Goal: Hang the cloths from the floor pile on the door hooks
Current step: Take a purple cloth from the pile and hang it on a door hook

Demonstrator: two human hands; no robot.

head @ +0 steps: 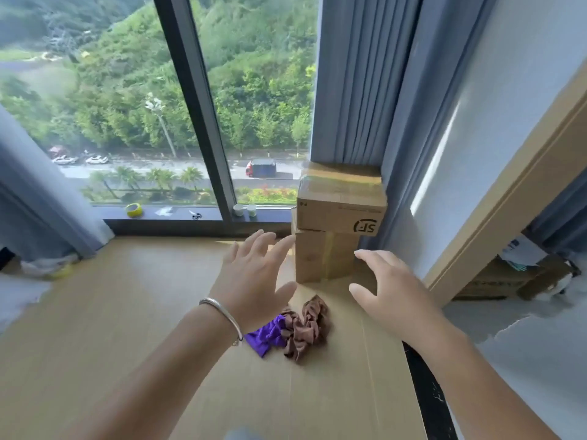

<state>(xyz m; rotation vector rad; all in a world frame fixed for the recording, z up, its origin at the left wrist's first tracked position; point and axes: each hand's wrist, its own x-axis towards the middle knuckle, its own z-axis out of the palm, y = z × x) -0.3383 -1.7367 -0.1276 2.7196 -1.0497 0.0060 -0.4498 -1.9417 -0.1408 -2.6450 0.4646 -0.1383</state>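
Brown and purple cloths (pixel 293 328) lie crumpled together in one small pile on the wooden floor (pixel 111 312), near the two stacked cardboard boxes (pixel 336 223) by the window. I judge the task to be at its start: both cloths I can make out are on the floor, and none is in hand.

Grip state:
- Left hand (pixel 254 281): fingers spread wide, holding nothing, above the pile and partly covering its purple side.
- Right hand (pixel 387 290): fingers spread, holding nothing, to the right of the pile and apart from it.

The door hooks are not visible from my head view; a wooden frame (pixel 508 192) runs along the right edge, but I cannot tell whether it belongs to the door.

Remaining work, as I judge it: pick up each cloth, carry it to the hooks and hang it. Nothing is completed so far.
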